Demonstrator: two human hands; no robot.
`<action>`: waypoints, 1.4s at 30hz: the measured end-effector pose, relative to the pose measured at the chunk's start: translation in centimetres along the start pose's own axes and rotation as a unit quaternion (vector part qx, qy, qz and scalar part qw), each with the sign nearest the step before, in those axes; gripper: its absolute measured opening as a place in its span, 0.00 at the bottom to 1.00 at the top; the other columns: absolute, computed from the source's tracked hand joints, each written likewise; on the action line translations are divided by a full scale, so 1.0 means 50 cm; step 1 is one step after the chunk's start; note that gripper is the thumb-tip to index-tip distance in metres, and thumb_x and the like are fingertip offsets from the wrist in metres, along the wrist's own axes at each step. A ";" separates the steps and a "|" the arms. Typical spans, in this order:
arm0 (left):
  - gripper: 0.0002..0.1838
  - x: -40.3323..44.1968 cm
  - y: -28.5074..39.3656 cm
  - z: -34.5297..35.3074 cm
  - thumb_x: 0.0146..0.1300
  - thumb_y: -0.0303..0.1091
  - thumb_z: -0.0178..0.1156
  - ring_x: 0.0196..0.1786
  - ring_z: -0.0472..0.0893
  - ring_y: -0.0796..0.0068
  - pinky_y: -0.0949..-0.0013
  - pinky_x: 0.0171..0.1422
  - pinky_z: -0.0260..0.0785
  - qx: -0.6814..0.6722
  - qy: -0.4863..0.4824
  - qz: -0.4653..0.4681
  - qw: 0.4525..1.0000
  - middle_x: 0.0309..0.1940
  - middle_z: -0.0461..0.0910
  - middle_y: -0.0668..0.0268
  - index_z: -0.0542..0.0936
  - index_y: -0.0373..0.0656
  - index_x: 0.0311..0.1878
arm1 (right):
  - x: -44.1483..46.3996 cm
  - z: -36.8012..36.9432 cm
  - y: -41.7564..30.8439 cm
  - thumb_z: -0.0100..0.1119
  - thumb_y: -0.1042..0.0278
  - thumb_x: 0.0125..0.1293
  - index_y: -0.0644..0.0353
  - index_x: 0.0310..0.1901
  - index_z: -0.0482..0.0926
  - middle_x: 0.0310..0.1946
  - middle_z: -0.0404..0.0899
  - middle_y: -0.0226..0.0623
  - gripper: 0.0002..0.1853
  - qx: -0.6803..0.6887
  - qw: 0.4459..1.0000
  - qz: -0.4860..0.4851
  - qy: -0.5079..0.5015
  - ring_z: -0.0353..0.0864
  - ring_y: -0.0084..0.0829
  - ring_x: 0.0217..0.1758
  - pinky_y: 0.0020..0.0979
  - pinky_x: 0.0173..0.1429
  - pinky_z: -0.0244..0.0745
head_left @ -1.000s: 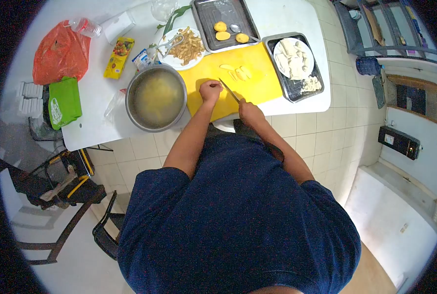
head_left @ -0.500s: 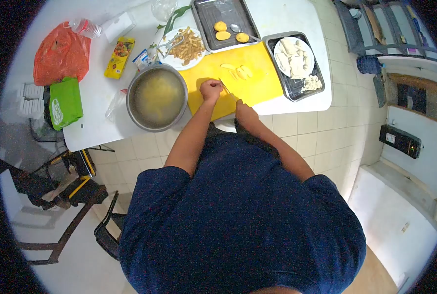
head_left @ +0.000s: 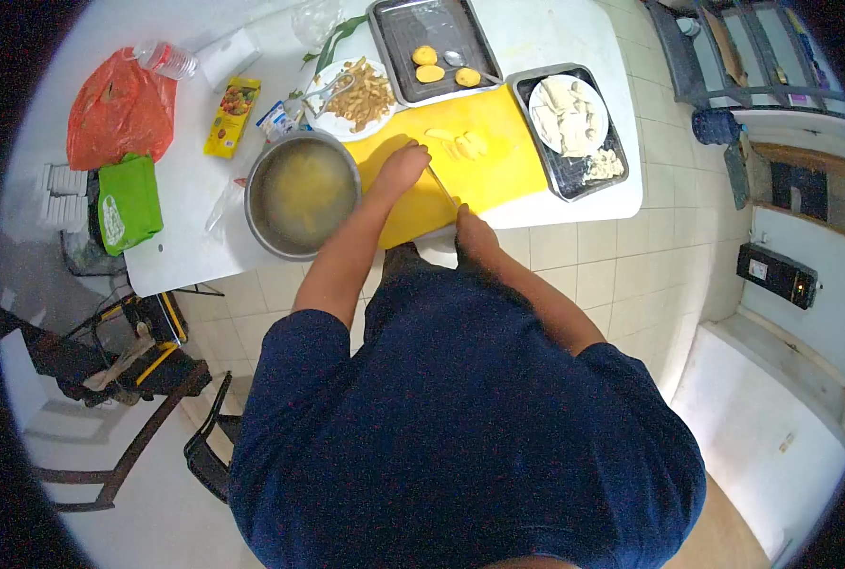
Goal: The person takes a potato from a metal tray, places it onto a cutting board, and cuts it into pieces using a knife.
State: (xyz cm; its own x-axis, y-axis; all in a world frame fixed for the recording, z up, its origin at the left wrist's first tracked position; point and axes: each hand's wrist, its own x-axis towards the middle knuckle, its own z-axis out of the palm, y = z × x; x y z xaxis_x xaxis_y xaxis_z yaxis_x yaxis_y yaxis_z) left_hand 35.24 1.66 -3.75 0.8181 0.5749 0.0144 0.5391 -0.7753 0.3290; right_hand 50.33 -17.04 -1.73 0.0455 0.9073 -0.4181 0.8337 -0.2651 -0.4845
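My right hand [head_left: 477, 232] is closed round the handle of a knife [head_left: 442, 187] at the near edge of the yellow cutting board [head_left: 508, 171]. The blade points up and left across the board. My left hand [head_left: 404, 166] is closed at the blade's far end, over the board's left part; what its fingers hold, if anything, is too small to tell. Several yellow slices [head_left: 467, 144] lie on the board beyond the knife. Left of the board stands a metal pot [head_left: 252, 194] with cloudy yellowish contents.
Behind the board are a plate of brown strips [head_left: 361, 98] and a dark tray [head_left: 399, 52] with yellow halves and a spoon. Another tray [head_left: 560, 178] holds a plate of white pieces [head_left: 569, 114]. A yellow packet [head_left: 232, 118], green bag [head_left: 128, 204] and red bag [head_left: 119, 109] are at left.
My left hand has moved slightly up and stretches further over the board. My right hand has shifted a little left and down, and the knife lies at a changed angle.
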 end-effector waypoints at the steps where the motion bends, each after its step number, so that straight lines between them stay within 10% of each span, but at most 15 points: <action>1: 0.08 0.007 -0.007 0.005 0.52 0.26 0.52 0.45 0.77 0.57 0.62 0.49 0.74 0.021 -0.024 0.025 0.999 0.35 0.79 0.59 0.80 0.40 0.30 | 0.007 0.004 0.007 0.38 0.70 0.67 0.70 0.45 0.66 0.33 0.79 0.62 0.12 0.002 1.000 0.007 -0.010 0.81 0.59 0.38 0.54 0.42 0.74; 6: 0.07 0.020 -0.032 0.017 0.54 0.27 0.51 0.48 0.77 0.56 0.60 0.50 0.73 0.059 -0.076 0.116 0.989 0.36 0.79 0.57 0.80 0.40 0.30 | 0.016 0.023 0.024 0.37 0.66 0.69 0.71 0.48 0.67 0.33 0.79 0.63 0.16 -0.007 1.000 0.012 -0.025 0.81 0.58 0.37 0.53 0.41 0.75; 15: 0.10 0.014 -0.003 0.052 0.48 0.24 0.63 0.38 0.80 0.52 0.59 0.44 0.73 -0.200 0.250 -0.201 0.926 0.33 0.79 0.51 0.79 0.35 0.36 | 0.054 -0.011 0.075 0.39 0.58 0.71 0.66 0.47 0.72 0.39 0.78 0.60 0.19 0.170 0.981 -0.010 -0.094 0.77 0.57 0.46 0.51 0.52 0.72; 18: 0.13 -0.011 0.041 0.043 0.45 0.26 0.70 0.31 0.80 0.61 0.64 0.36 0.73 -0.314 0.133 -0.274 0.899 0.28 0.79 0.54 0.79 0.34 0.35 | 0.042 -0.050 0.048 0.40 0.61 0.70 0.66 0.49 0.71 0.41 0.77 0.60 0.17 0.116 0.992 0.002 -0.058 0.78 0.57 0.47 0.50 0.52 0.72; 24: 0.18 -0.012 0.074 0.082 0.44 0.24 0.72 0.30 0.80 0.70 0.67 0.36 0.74 -0.461 0.230 -0.301 0.803 0.27 0.78 0.60 0.77 0.36 0.40 | 0.033 -0.045 0.051 0.37 0.65 0.70 0.72 0.48 0.67 0.35 0.78 0.66 0.17 0.107 0.992 -0.035 -0.054 0.79 0.60 0.41 0.51 0.47 0.73; 33: 0.19 -0.003 0.087 0.071 0.46 0.20 0.70 0.28 0.80 0.68 0.68 0.36 0.74 -0.320 0.183 -0.368 0.853 0.26 0.79 0.59 0.76 0.36 0.42 | 0.011 -0.088 0.077 0.36 0.68 0.68 0.69 0.46 0.65 0.34 0.79 0.63 0.14 -0.010 0.997 -0.002 -0.070 0.81 0.59 0.38 0.52 0.43 0.76; 39: 0.14 0.036 0.093 0.073 0.48 0.20 0.66 0.28 0.80 0.61 0.66 0.35 0.74 -0.426 0.304 -0.294 0.800 0.27 0.80 0.56 0.77 0.36 0.39 | 0.006 -0.131 0.105 0.36 0.67 0.68 0.67 0.45 0.65 0.32 0.79 0.62 0.12 -0.039 0.997 0.048 -0.047 0.81 0.59 0.37 0.53 0.40 0.77; 42: 0.09 0.064 0.087 0.045 0.49 0.20 0.64 0.35 0.80 0.58 0.64 0.43 0.74 -0.322 0.304 -0.232 0.866 0.31 0.80 0.57 0.79 0.36 0.36 | -0.001 -0.160 0.108 0.37 0.66 0.68 0.66 0.44 0.65 0.32 0.79 0.63 0.12 -0.029 0.998 0.056 -0.026 0.81 0.59 0.36 0.54 0.40 0.77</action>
State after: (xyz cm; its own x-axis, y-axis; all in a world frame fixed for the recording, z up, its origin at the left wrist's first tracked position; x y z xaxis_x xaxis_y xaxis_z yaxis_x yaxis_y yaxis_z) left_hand 40.64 -0.47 -4.38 0.1813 0.9687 0.1695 0.3989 -0.2299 0.8877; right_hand 59.23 -15.88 1.80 0.1136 0.8542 -0.5073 0.8554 -0.3439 -0.3874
